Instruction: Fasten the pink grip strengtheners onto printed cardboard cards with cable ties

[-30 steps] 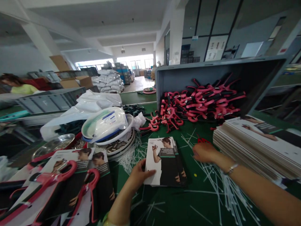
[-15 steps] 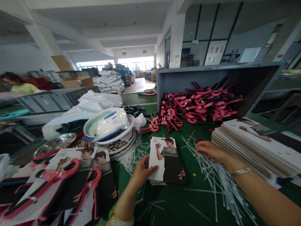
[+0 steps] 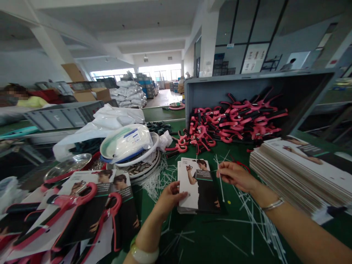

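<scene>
A small stack of printed cardboard cards (image 3: 205, 196) lies on the green work surface in front of me. My left hand (image 3: 171, 198) is closed on the left edge of the top card, thumb on its face and fingers at its side. Just right of the stack, my right hand (image 3: 236, 176) pinches a white cable tie (image 3: 221, 187) between thumb and fingertips, its length hanging down. More loose cable ties (image 3: 271, 234) lie below the right hand. A red item (image 3: 243, 165), partly hidden, lies behind that hand.
A tipped grey crate (image 3: 261, 79) spills pink and black spring clamps (image 3: 228, 121). A tall card stack (image 3: 286, 179) stands at right. Clamps on cards (image 3: 107, 220) pile at left, near bowls (image 3: 132, 148) of metal parts. Another person (image 3: 24, 97) is at far left.
My right hand has moved left from the cable tie pile toward the cards, bringing one tie with it. The left hand stays on the cards.
</scene>
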`<action>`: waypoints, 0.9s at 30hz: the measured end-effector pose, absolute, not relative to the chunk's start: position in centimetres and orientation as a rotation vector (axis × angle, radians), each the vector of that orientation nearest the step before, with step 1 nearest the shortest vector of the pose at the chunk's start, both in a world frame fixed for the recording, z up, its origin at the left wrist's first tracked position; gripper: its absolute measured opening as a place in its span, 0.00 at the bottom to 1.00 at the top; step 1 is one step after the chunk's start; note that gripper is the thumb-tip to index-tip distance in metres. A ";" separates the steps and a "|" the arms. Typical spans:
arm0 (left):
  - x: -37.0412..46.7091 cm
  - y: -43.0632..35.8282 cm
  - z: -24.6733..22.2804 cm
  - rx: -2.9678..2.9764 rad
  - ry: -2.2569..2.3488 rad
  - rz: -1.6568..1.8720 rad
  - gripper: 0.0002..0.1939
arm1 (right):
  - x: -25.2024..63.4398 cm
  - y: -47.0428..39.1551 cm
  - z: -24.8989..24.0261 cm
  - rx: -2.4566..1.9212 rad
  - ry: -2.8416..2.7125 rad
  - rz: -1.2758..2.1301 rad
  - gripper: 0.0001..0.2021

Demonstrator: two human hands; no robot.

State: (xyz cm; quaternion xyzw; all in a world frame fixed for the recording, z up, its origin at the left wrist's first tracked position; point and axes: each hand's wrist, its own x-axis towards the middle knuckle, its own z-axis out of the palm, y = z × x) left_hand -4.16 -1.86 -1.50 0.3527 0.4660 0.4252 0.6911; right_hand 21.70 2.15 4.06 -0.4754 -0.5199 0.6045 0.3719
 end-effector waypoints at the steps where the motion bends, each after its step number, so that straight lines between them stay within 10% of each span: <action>1: -4.1 -1.9 -1.4 0.777 1.034 0.957 0.34 | 21.3 2.0 4.0 -1.223 -1.357 1.557 0.14; 8: -3.9 -2.1 -1.3 0.757 1.006 0.967 0.33 | 18.8 1.1 4.0 -1.266 -1.691 1.419 0.06; 18: -4.4 -1.9 -1.5 0.719 1.009 1.005 0.29 | 17.3 -2.7 4.7 -1.081 -2.774 -0.290 0.07; 27: -4.3 -2.0 -1.3 0.733 1.024 1.024 0.27 | 16.4 -2.8 5.7 -0.766 -2.859 -0.639 0.06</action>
